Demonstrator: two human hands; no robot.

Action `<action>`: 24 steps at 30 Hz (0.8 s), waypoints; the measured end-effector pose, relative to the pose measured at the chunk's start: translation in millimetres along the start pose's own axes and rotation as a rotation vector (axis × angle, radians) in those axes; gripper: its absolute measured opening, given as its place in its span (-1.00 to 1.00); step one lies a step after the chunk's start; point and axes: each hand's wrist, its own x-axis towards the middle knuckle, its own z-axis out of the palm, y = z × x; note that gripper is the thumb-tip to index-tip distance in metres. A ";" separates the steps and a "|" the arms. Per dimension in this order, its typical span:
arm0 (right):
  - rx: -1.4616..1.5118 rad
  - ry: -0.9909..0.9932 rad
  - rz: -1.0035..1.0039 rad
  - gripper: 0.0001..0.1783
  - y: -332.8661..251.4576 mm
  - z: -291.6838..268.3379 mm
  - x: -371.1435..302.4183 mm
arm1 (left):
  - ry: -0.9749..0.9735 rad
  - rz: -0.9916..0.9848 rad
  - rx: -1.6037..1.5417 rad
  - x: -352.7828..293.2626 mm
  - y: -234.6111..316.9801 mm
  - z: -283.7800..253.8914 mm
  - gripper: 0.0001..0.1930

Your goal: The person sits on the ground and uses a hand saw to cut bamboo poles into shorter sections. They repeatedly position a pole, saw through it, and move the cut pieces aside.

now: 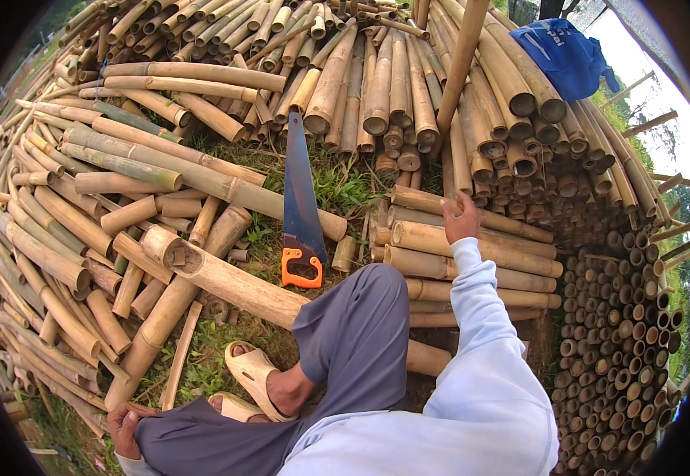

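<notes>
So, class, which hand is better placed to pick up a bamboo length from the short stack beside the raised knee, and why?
Probably the right hand: it is already at the short stack, loosely curled. The left hand is farther off, at the trouser leg.

Smooth bamboo poles, dull metal saw blade, plastic handle, matt cloth trousers

Grassy ground, worn to bare soil in patches, spreads before me. Loose bamboo poles heap up along its left edge, stacked lengths lie toward its right edge, and a bamboo stub (easily missed) sits near its middle.
</notes>
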 end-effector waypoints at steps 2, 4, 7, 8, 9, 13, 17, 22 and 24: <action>0.121 -0.041 0.084 -0.37 -4.2 20.6 26.2 | 0.106 -0.017 -0.114 -0.5 -17.8 -8.2 -0.55; 0.182 -0.080 0.180 -0.34 -15.1 36.2 54.5 | 0.189 0.008 -0.211 -1.5 -39.3 -19.0 -0.67; 0.021 -0.074 0.250 -0.25 -13.7 59.7 103.8 | 0.249 -0.099 -0.285 4.1 -70.0 -44.3 -0.66; 0.013 -0.064 0.275 -0.19 2.2 72.5 124.4 | 0.281 -0.150 -0.319 8.1 -82.6 -49.7 -0.67; -0.048 -0.058 0.307 -0.10 7.0 88.1 140.7 | 0.322 -0.198 -0.353 10.6 -95.5 -56.2 -0.67; -0.139 -0.012 0.373 0.25 6.0 139.7 192.1 | 0.477 -0.455 -0.231 14.0 -162.9 -95.7 -0.64; -0.118 -0.026 0.359 0.42 15.2 175.0 221.4 | 0.463 -0.603 -0.065 9.7 -207.5 -114.9 -0.68; -0.237 0.127 0.299 0.18 51.1 192.4 239.6 | 0.502 -0.696 0.207 4.2 -227.3 -102.5 -0.72; -0.209 0.048 0.302 0.04 40.9 196.0 238.0 | 0.539 -0.708 0.287 -9.6 -227.3 -100.1 -0.73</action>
